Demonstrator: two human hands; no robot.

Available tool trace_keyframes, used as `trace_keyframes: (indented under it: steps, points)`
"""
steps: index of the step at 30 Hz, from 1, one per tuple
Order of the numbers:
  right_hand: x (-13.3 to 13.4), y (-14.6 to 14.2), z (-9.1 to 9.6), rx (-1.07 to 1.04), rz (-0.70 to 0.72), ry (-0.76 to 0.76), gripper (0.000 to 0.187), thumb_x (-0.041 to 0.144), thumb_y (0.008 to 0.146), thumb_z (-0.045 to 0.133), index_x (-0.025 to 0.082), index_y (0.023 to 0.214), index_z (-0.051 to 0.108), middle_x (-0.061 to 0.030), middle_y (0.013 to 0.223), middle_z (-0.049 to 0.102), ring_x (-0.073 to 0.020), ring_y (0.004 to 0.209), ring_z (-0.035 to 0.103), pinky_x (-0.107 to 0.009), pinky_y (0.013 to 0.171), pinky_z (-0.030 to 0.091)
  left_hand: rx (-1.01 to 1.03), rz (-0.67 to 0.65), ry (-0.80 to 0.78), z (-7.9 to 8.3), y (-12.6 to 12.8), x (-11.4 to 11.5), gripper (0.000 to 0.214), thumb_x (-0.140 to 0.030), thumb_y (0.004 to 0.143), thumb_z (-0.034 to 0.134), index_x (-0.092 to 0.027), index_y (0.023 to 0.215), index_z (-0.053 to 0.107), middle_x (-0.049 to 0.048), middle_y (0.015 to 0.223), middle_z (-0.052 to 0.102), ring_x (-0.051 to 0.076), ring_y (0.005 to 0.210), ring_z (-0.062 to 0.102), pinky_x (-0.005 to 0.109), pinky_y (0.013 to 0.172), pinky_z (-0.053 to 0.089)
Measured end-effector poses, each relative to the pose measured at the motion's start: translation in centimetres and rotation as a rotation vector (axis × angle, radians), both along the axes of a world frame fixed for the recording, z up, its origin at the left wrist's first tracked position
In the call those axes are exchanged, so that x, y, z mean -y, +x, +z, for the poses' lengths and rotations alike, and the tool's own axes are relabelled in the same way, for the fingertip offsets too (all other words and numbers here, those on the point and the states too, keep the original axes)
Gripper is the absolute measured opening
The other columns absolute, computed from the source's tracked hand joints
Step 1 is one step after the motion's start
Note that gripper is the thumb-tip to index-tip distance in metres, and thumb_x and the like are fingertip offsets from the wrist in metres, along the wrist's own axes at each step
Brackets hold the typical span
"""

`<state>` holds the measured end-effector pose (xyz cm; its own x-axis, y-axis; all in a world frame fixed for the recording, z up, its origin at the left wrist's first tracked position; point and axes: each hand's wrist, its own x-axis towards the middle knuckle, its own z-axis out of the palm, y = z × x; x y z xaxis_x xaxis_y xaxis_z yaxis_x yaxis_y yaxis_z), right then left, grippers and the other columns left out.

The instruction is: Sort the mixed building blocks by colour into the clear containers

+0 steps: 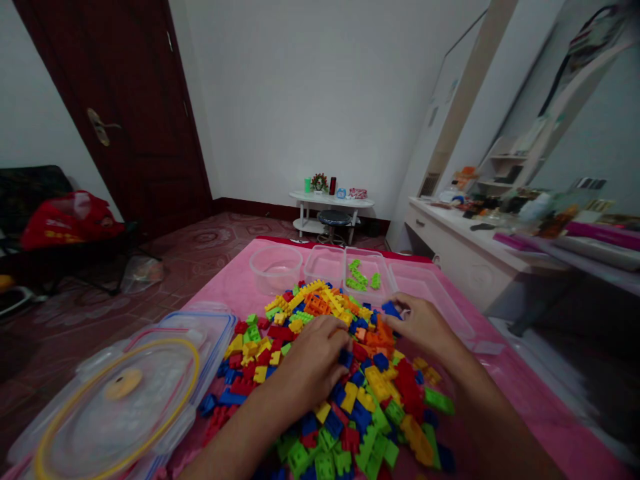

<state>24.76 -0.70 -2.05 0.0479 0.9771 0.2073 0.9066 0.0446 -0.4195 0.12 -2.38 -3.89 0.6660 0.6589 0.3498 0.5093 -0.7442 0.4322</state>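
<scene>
A heap of mixed plastic toy building bricks [350,400] in red, yellow, blue, green and orange spreads over a pink-covered table [225,280]. My left hand [317,353] is in the middle of the heap, its fingers curled around a dark blue toy brick [345,358] that is partly hidden. Over the heap's right side, my right hand [423,325] pinches a blue toy brick [391,309] between thumb and fingers. Just beyond it stands a clear container [370,255] with several light green bricks [357,275] inside.
A round clear tub [276,257] and another clear box [324,255] stand behind the heap, with a long clear tray [430,283] at the right. Clear lids [145,393], one yellow-rimmed, lie stacked at the left. A cluttered white dresser [465,247] flanks the table's right side.
</scene>
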Motion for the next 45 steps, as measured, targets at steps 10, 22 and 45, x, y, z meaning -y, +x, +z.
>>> trace_keyframes:
  steps: [10,22,45]
  points:
    - [3.0,-2.0,0.1,0.338,0.214,-0.259,0.041,0.018,0.059,0.069,0.03,0.098,0.074,-0.0054,0.095,0.073,-0.0271,0.09,0.063,-0.03,0.071,0.04,0.54,0.191,-0.476,0.3,0.2,-0.1,0.023,-0.029,0.079,0.063,-0.02,0.1,0.061,0.0025,0.081,0.065,0.017,0.073,0.062,0.03,0.068,0.048]
    - [3.5,-6.2,3.5,-0.458,0.212,0.022,0.019,0.028,0.073,0.061,0.018,0.089,0.063,-0.0007,0.077,0.065,-0.0149,0.065,0.056,-0.024,0.057,0.041,1.023,0.056,-1.393,1.6,-0.3,-0.2,0.024,-0.032,0.089,0.053,-0.014,0.106,0.055,0.0066,0.088,0.063,0.009,0.063,0.061,0.016,0.05,0.05]
    - [4.9,-9.3,1.6,-0.437,0.378,-0.031,0.058,0.012,0.066,0.067,0.022,0.122,0.056,0.0,0.083,0.062,-0.0098,0.054,0.048,-0.023,0.049,0.038,1.028,-0.137,-1.528,1.6,0.6,1.1,0.031,-0.04,0.089,0.054,-0.014,0.105,0.063,0.0063,0.085,0.065,0.008,0.057,0.06,0.015,0.048,0.054]
